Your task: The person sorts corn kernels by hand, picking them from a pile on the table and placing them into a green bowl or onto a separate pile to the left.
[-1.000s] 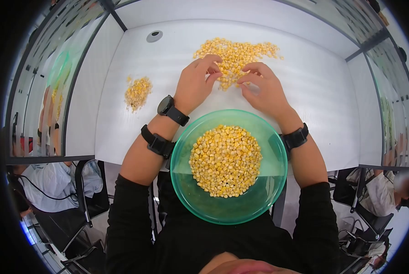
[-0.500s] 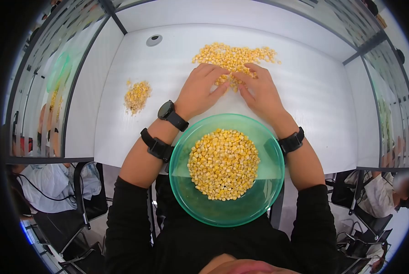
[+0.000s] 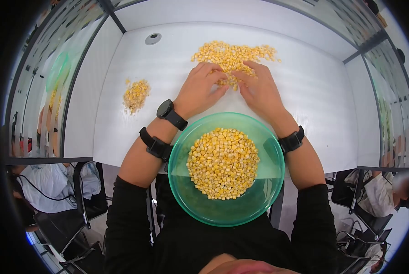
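A loose pile of yellow corn kernels lies on the white desk, its near end narrowing between my hands. My left hand rests at the left of this near end, fingers curved and thumb held apart from them. On the right side, my right hand has its fingers bent over the kernels and its thumb apart. Some fingertips are hidden among the corn. Closer to my body, a green translucent bowl holds a large heap of corn kernels and overlaps the desk's front edge.
A smaller heap of paler corn bits lies at the desk's left. Behind it is a round cable grommet. Partition panels enclose the desk on the sides and back. Other people sit beyond, with chairs at lower left.
Both hands stay at the near end of the pile, with small shifts of the fingers among the kernels. The bowl and the small heap look the same.
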### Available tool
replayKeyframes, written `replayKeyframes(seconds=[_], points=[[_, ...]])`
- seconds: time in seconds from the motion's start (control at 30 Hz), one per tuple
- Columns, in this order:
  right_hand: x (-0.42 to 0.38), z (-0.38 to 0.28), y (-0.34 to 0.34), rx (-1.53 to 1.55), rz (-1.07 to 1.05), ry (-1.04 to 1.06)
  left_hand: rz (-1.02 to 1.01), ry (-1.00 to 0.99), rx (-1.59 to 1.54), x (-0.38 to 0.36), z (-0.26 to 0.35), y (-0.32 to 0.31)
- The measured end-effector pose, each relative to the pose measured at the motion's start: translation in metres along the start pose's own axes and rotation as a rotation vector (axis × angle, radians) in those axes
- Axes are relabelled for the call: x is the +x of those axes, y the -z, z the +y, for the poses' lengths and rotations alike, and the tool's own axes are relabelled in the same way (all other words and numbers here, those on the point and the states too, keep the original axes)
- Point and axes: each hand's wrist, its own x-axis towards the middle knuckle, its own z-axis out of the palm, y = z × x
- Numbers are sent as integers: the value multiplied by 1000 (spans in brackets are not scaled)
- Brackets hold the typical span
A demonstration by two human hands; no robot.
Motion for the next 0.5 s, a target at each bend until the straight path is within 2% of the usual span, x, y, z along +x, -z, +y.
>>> replayKeyframes(seconds=[0.5], points=[[-2,6,-3,-5,43,-33,-5,4,-1,0,1,1]])
